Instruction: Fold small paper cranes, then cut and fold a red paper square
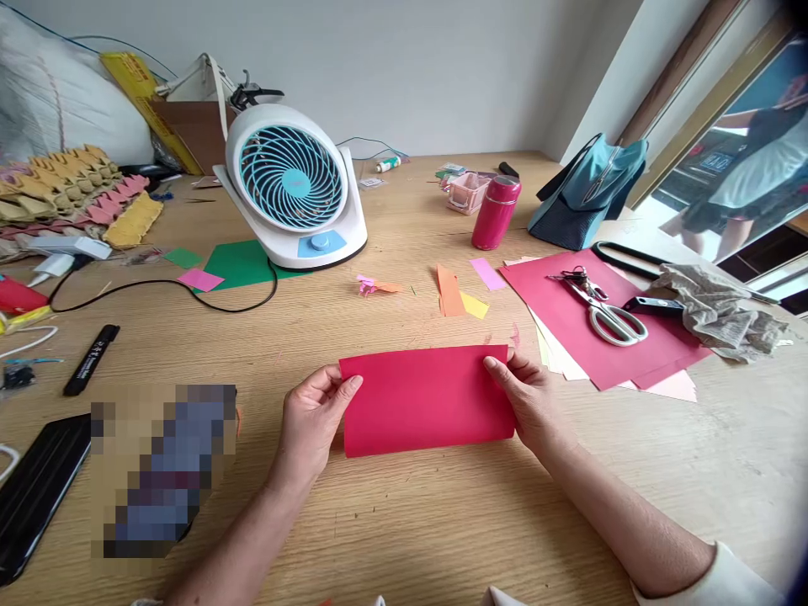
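Note:
A red sheet of paper (429,400) is stretched between my two hands above the wooden table (404,522). My left hand (316,417) pinches its left edge, the thumb lying on top and the fingers behind. At the right edge, my right hand (530,396) grips the paper near the upper corner in the same way. Behind the paper lie orange paper strips (449,290), a yellow piece (474,305) and a small pink-and-orange paper piece (377,286).
A white fan (296,185) stands at the back on green paper (231,265). To the right, scissors (609,316) rest on red sheets (555,303), beside a grey cloth (725,311). A pink bottle (496,215) and blue bag (593,194) stand behind. A black marker (92,360) lies left.

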Demonstrator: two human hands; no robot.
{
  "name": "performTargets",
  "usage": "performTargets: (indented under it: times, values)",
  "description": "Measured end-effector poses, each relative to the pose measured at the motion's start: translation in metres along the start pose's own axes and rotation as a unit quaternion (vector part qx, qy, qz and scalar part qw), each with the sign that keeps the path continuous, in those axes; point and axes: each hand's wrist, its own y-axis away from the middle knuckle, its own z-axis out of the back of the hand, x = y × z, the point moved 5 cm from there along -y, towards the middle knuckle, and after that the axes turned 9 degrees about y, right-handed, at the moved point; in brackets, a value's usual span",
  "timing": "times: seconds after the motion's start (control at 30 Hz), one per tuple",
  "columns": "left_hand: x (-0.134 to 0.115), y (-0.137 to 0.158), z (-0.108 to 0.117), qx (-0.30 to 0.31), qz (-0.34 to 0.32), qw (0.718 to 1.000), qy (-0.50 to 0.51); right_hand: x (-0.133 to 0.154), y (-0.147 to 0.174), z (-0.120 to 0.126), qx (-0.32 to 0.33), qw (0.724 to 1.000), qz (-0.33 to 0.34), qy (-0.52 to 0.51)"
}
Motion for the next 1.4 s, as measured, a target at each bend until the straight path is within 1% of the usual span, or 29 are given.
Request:
performTargets:
  times: [0.23, 0.43, 0.6, 0.8, 0.9, 1.2, 1.4]
  values:
    - [0.0015, 0.0001, 0.0004, 0.007, 0.016, 1.000, 0.006, 0.0003, -0.0001, -0.0024, 0.012, 1.000, -0.003, -0.019]
    - [0.0046, 0.0018, -0.0019, 0.019, 0.033, 0.999, 0.008, -0.0028, 0.0013, 0.0002, -0.016, 0.999, -0.027, -0.011]
    - [0.0021, 0.0011, -0.0009, 0.018, 0.009, 1.000, -0.015, -0.0061, 0.0014, 0.0000, -0.013, 0.999, -0.039, 0.009]
    - [0.0001, 0.0009, 0.0014, 0.015, -0.016, 0.998, -0.051, -0.0024, 0.0030, -0.0010, -0.026, 0.998, -0.038, 0.038]
    - [-0.0011, 0.0014, 0.0011, 0.017, -0.025, 0.997, -0.068, -0.0015, 0.0034, -0.0014, -0.022, 0.998, -0.045, 0.037]
    - [0.0006, 0.0004, 0.0031, 0.012, -0.023, 0.996, -0.089, -0.0013, 0.0025, -0.0023, -0.013, 0.998, -0.052, 0.030]
    - [0.0033, -0.0013, 0.0045, 0.015, -0.016, 0.995, -0.094, -0.0032, 0.0006, -0.0005, -0.007, 0.998, -0.044, 0.049]
